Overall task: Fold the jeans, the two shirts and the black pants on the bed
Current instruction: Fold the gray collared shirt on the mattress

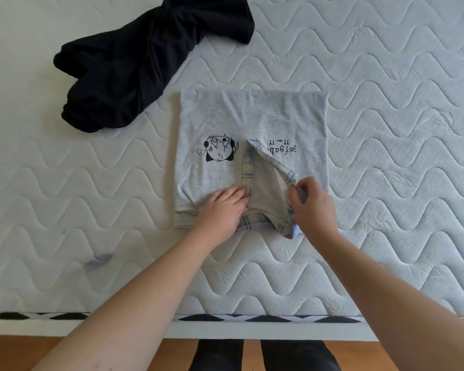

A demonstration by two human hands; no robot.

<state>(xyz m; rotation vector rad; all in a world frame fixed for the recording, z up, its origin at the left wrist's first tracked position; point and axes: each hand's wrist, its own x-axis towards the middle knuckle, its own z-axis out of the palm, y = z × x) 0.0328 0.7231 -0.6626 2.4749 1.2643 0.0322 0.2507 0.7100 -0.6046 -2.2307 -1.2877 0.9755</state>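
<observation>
In the upper left of the frame the black pants (134, 65) lie in a crumpled heap on the bed (386, 103), whose white quilted mattress fills most of the view. Just right of and below them, in the centre, the grey shirt (212, 124) lies folded into a rough square, its printed cartoon and lettering upside down to the camera and its collar end nearest the person. The pants' lower end lies close to the shirt's upper left corner; whether they touch is hard to tell.

At the shirt's near edge, the left hand (221, 210) rests flat on the fabric beside the button placket (247, 170), fingers fairly straight and pressing down. Under it a strip of plaid collar lining (255, 223) shows. Further right, the right hand (312, 203) pinches the edge of the open collar flap with curled fingers and lifts it off the shirt.

Along the bottom of the frame run the mattress border, a wooden floor (24, 349) and the person's dark trouser legs (292, 354).
</observation>
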